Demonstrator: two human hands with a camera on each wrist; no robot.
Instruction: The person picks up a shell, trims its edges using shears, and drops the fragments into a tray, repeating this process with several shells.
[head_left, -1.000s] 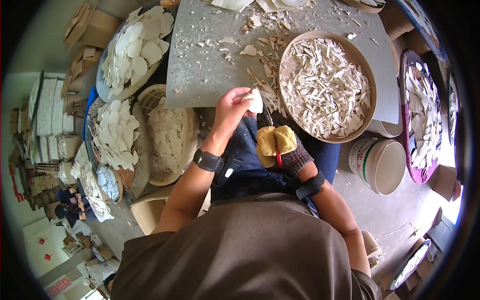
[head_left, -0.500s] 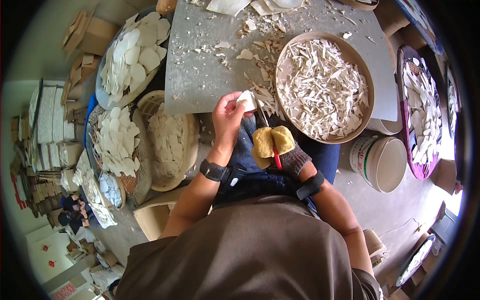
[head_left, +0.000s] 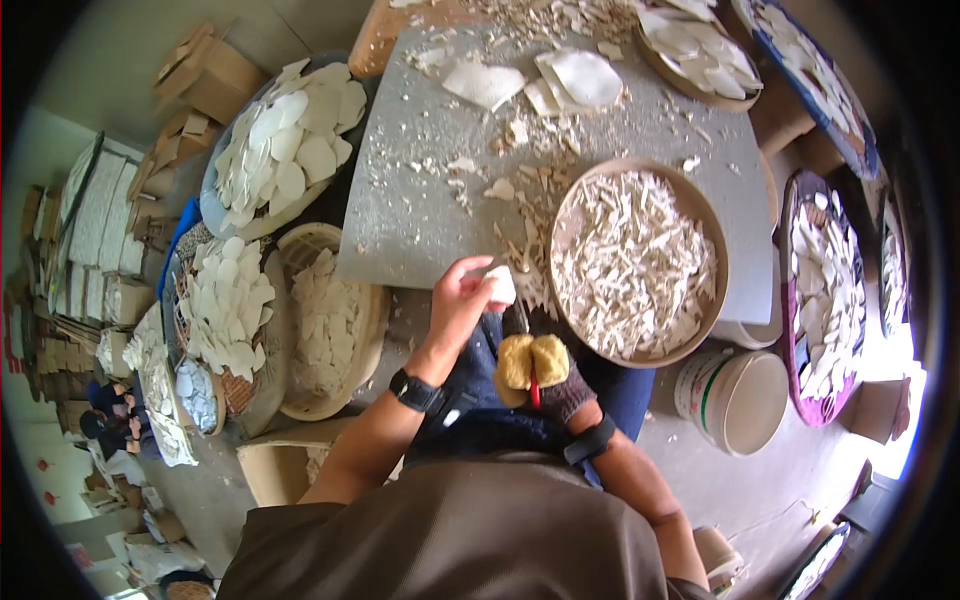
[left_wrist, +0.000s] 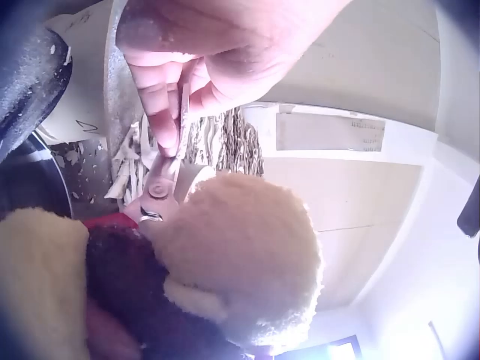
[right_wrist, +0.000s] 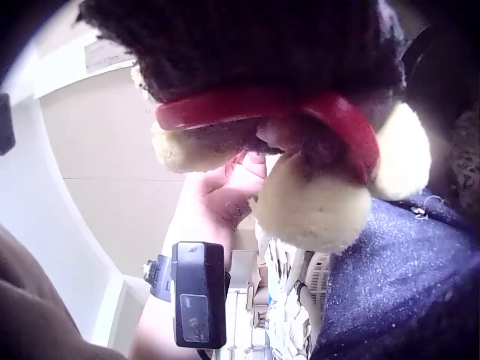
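My bare left hand (head_left: 459, 312) pinches a small white flat piece (head_left: 502, 285) between thumb and fingers, just off the table's near edge. In the left wrist view the piece (left_wrist: 184, 105) shows edge-on, right above the metal blades of the shears (left_wrist: 158, 187). My right hand (head_left: 567, 388), in a dark knitted glove with yellow foam pads (head_left: 532, 362) on it, grips the shears. Their red handles (right_wrist: 225, 106) curve under the glove in the right wrist view. Foam and glove hide most of the right fingers.
Right of the hands, a round tray (head_left: 722, 270) of white cut strips sits on the grey table (head_left: 420, 220), which is strewn with scraps. Baskets (head_left: 375, 350) and trays of white slices stand at left. A white bucket (head_left: 740, 405) is on the floor at right.
The head view has tilted, so table and hands appear lower. The left hand still pinches the white piece by the blades, and the right hand keeps its grip on the shears.
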